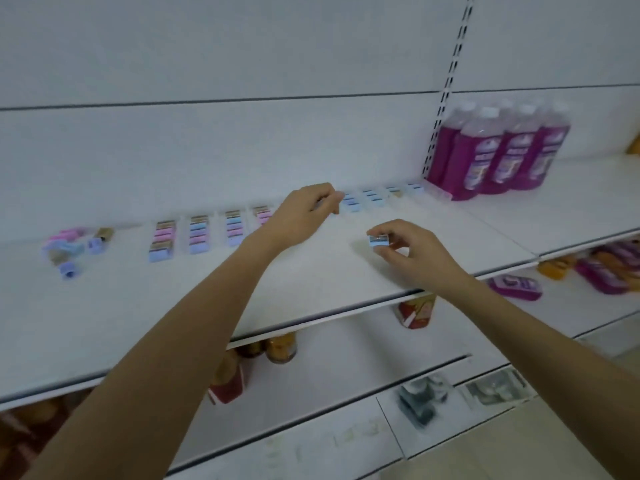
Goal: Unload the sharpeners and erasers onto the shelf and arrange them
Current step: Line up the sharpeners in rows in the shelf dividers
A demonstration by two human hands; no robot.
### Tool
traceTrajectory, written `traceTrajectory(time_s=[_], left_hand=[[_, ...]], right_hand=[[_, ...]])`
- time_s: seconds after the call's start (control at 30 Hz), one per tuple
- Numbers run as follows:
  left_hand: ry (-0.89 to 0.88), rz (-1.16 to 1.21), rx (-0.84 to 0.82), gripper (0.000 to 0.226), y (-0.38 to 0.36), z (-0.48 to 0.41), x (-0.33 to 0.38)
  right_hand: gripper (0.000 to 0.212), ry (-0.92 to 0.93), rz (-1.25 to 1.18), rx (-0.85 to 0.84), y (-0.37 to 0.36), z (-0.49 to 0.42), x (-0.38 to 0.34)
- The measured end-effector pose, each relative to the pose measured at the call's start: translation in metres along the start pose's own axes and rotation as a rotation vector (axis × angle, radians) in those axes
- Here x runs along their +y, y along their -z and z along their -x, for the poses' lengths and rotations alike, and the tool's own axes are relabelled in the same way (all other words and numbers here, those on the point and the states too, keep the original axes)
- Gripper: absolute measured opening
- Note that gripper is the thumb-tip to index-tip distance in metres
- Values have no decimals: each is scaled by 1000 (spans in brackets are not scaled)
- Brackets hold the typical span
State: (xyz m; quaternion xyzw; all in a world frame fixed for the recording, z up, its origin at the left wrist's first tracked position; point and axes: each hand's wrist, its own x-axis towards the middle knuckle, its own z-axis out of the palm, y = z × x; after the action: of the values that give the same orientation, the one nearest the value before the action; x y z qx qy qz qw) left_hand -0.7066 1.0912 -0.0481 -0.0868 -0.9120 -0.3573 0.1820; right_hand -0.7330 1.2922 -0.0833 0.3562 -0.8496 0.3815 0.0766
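Observation:
On the white shelf (311,271) several short columns of pastel sharpeners and erasers (199,233) run in a row along the back, with blue ones (372,197) further right. A loose heap of pink, blue and purple pieces (71,245) lies at the far left. My right hand (412,252) pinches a small blue sharpener (378,241) just above the shelf, right of centre. My left hand (304,211) reaches to the back row with its fingers curled at the gap between the pink and blue columns; what it holds is hidden.
Purple liquid bottles (498,154) stand at the back right past a slotted upright (446,88). Jars and a red packet (415,311) sit on the lower shelf, with purple and orange packs (602,268) at the right. The shelf's front edge (311,322) runs diagonally.

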Motion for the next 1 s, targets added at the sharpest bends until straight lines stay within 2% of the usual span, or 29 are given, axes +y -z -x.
traceTrajectory(time_s=[0.13, 0.3, 0.6, 0.77, 0.87, 1.0], left_hand=[[41, -38, -140, 24, -28, -36, 9], [6, -215, -270, 45, -48, -86, 13], [-88, -131, -135, 25, -84, -153, 7], [-25, -95, -59, 23, -94, -163, 2], [38, -151, 17, 16, -98, -163, 4], [124, -241, 81, 20, -111, -160, 6]], right_hand=[[21, -38, -1, 76, 24, -6, 34], [23, -18, 101, 133, 51, -27, 75], [20, 34, 181, 207, 94, -74, 128], [20, 173, 192, 109, 95, -112, 145], [24, 183, 178, 43, 92, -132, 153], [26, 263, 364, -69, 88, -143, 164]])
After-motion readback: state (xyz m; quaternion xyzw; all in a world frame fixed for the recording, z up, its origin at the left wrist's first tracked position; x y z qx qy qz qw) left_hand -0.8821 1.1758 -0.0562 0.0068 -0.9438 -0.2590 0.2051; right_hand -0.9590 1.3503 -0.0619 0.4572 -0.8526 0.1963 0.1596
